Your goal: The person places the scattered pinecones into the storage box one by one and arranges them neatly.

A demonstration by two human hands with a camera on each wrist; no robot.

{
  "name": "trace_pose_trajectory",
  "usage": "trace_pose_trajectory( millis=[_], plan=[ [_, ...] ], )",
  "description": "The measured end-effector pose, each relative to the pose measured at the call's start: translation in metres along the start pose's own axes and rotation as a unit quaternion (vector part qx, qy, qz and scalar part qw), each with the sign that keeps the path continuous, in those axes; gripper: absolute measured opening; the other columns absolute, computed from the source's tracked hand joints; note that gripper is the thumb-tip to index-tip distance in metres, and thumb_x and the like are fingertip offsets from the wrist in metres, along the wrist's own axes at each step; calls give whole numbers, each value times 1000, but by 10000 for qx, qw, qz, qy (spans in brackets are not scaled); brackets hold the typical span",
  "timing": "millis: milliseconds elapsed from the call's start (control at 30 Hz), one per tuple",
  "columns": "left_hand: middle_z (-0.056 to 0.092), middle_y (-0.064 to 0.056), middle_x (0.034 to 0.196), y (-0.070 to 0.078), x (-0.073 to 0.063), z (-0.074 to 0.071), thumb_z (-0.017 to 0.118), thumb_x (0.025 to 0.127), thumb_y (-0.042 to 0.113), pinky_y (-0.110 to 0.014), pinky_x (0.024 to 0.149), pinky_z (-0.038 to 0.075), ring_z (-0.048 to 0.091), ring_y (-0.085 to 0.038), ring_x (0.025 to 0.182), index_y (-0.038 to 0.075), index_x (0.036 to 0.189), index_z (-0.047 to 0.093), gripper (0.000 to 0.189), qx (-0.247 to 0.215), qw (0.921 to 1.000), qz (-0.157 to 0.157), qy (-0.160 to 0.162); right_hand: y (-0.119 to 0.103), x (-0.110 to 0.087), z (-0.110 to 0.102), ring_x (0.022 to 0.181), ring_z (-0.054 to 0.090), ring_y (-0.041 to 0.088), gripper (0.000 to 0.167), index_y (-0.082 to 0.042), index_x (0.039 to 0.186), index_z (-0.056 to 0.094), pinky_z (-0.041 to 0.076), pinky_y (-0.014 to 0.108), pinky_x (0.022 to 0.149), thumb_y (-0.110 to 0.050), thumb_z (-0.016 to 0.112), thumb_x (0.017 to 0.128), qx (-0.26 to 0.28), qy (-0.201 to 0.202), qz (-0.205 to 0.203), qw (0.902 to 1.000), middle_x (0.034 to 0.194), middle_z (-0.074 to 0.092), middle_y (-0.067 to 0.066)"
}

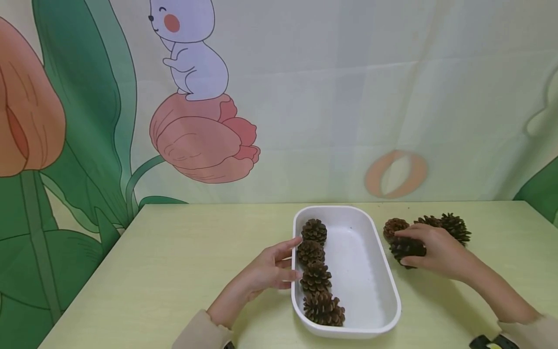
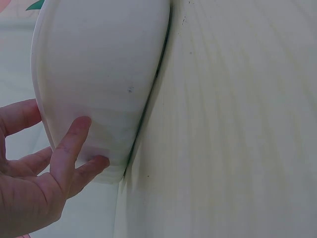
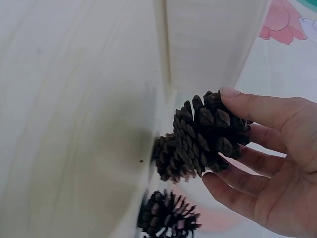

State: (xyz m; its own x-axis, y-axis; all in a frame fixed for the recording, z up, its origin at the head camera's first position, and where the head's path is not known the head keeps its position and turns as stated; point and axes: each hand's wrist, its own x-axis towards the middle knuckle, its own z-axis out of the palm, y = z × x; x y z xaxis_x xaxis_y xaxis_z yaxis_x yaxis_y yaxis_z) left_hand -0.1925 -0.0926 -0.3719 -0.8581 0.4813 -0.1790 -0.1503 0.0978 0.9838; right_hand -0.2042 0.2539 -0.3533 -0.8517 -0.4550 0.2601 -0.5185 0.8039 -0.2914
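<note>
A white plastic tray (image 1: 353, 271) sits on the table, with several brown pine cones (image 1: 316, 277) lined up along its left side. My left hand (image 1: 272, 269) touches the tray's left wall; in the left wrist view its fingertips (image 2: 81, 124) press the outer side. To the right of the tray, my right hand (image 1: 440, 249) pinches a dark pine cone (image 1: 406, 252) between thumb and fingers. The right wrist view shows this pine cone (image 3: 210, 131) up close, its scales spread, the thumb over its top edge.
Beyond the right hand more pine cones lie on the table, among them a reddish-brown one (image 1: 395, 227) and a dark one (image 1: 455, 228) farther right. Behind the pale yellow table (image 1: 196, 252) hangs a printed curtain (image 1: 314, 121) with tulips and a white animal.
</note>
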Motion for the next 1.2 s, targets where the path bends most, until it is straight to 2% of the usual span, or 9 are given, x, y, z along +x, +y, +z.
trace_pose_trajectory(
  millis=[267,433,533,667,900,1000,1200],
  plan=[
    [35,-26,138,0,-1,-1,60,80,-8,-46,81,51,48,-37,117,9,143,29,73,13,10000,40,-24,-7,-11,-11,89,59,37,55,-1,112,62,49,51,70,-19,81,64,-110,361,-191,9991,106,58,23],
    [35,-26,139,-1,-1,-1,60,80,-8,-46,80,51,47,-37,117,9,143,29,73,20,10000,42,-32,-18,-19,-17,71,60,13,55,-2,114,61,49,31,58,-17,81,65,-149,637,-280,9975,107,58,18],
    [34,-26,140,-1,-1,-1,60,80,-8,-47,80,51,47,-37,117,9,143,29,72,31,10000,29,-31,-26,-24,-20,66,56,5,57,-3,116,60,45,22,52,-17,81,65,-60,758,-284,9967,109,58,16],
    [34,-26,139,-2,-1,-1,60,81,-8,-47,80,51,47,-38,117,9,143,28,72,52,10000,28,-35,-37,-29,-21,75,59,13,60,-5,116,60,45,20,52,-16,83,62,-83,997,-387,9942,108,59,12],
    [34,-25,140,-3,-2,-1,60,81,-8,-47,80,51,47,-38,117,10,143,28,73,56,10000,30,-31,-53,-34,-20,81,58,14,63,-9,115,62,47,21,56,-12,85,56,-141,1379,-609,9885,106,60,6],
    [34,-25,140,-3,-2,-1,60,81,-8,-47,80,51,47,-38,117,10,143,29,73,58,10000,22,-27,-60,-35,-19,83,59,15,64,-9,114,62,46,17,58,-10,85,54,-86,1498,-798,9854,106,60,5],
    [33,-25,140,-5,-1,-1,60,81,-7,-46,81,51,46,-38,118,11,143,30,71,17,10000,-10,-11,-74,-32,-14,91,56,7,64,-12,115,62,42,8,66,-7,84,54,209,1556,-1143,9810,105,59,-3]
  ],
)
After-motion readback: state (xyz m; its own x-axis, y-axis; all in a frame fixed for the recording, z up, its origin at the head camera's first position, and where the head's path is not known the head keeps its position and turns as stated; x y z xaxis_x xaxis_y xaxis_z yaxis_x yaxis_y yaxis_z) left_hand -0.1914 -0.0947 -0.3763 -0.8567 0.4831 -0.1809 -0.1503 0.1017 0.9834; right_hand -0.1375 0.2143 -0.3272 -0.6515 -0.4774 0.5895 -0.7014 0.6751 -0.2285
